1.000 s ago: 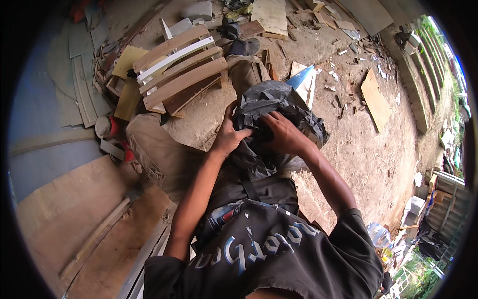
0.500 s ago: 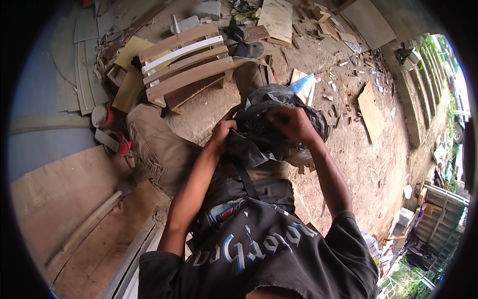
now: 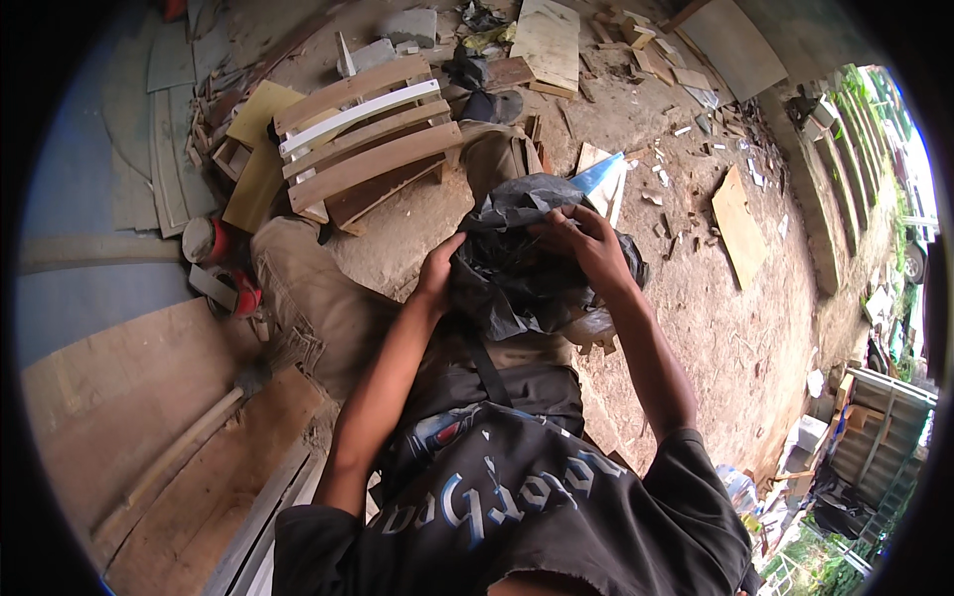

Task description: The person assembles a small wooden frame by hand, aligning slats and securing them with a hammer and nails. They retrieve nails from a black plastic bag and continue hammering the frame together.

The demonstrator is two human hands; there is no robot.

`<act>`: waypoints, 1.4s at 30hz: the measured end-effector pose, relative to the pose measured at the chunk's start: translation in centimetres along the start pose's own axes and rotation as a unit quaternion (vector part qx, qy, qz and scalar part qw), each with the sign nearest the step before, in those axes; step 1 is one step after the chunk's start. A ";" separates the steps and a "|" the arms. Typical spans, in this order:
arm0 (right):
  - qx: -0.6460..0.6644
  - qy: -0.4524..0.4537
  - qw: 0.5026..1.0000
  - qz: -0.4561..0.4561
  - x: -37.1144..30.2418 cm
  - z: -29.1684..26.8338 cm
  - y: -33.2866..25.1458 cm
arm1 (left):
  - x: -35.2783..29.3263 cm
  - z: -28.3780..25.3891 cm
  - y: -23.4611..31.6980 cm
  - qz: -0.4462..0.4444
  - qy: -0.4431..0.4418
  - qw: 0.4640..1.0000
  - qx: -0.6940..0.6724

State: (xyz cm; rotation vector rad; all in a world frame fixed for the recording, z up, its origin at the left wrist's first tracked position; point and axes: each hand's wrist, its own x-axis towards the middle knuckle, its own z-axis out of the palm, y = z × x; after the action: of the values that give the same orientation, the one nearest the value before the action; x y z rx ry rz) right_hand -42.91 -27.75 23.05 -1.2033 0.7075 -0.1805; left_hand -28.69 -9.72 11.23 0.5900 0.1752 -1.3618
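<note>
A crumpled black plastic bag (image 3: 522, 288) rests over my lap, its mouth spread and facing up. My left hand (image 3: 437, 268) grips the bag's left edge, thumb on top and the other fingers out of sight behind the plastic. On the right side, my right hand (image 3: 588, 243) has its thumb and fingers pinched together on the bag's rim. Folds of dark plastic hide whatever lies inside the bag. Below its right side, a piece of clear plastic (image 3: 593, 326) shows beside my thigh.
Ahead on the left stands a slatted wooden piece (image 3: 368, 139) with one white slat. Red-and-white cans (image 3: 206, 236) sit by my left knee. Wood scraps, a plywood piece (image 3: 740, 226) and a blue-and-white board (image 3: 601, 179) lie on the dirt floor. Large boards (image 3: 149, 397) lean at left.
My right hand has drawn back from over the bag's opening to its right rim. The left hand has shifted slightly down, and the bag's mouth looks wider.
</note>
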 end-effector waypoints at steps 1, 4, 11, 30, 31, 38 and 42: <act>0.015 0.011 1.000 0.009 0.0 -0.1 0.1 | 0.0 0.0 -0.1 -0.001 -0.004 1.000 -0.005; -0.082 0.027 0.996 -0.032 -0.3 -1.1 0.2 | -0.3 0.7 -0.1 0.012 0.008 1.000 0.013; -0.522 0.078 0.766 -0.367 -2.7 -2.3 -5.3 | -0.9 1.2 0.4 0.003 0.024 1.000 0.007; -0.333 0.026 0.920 -0.204 -2.3 2.2 0.7 | -0.7 2.1 0.4 0.011 0.048 0.999 0.023; -0.383 0.028 0.896 -0.222 -2.3 2.2 0.9 | -0.7 2.4 0.3 0.021 0.049 0.998 0.023; -0.473 0.046 0.841 -0.257 -2.2 2.1 0.6 | -1.4 2.5 0.8 0.007 0.051 0.997 0.051; -0.488 0.025 0.851 -0.193 -1.7 1.8 0.5 | -1.2 2.3 0.8 0.006 0.048 0.998 0.050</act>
State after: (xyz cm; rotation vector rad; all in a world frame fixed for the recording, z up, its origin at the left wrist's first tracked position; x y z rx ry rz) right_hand -43.29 -25.37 23.61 -2.3348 0.5933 -0.1896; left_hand -28.72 -9.74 13.94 0.7403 0.1827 -1.3366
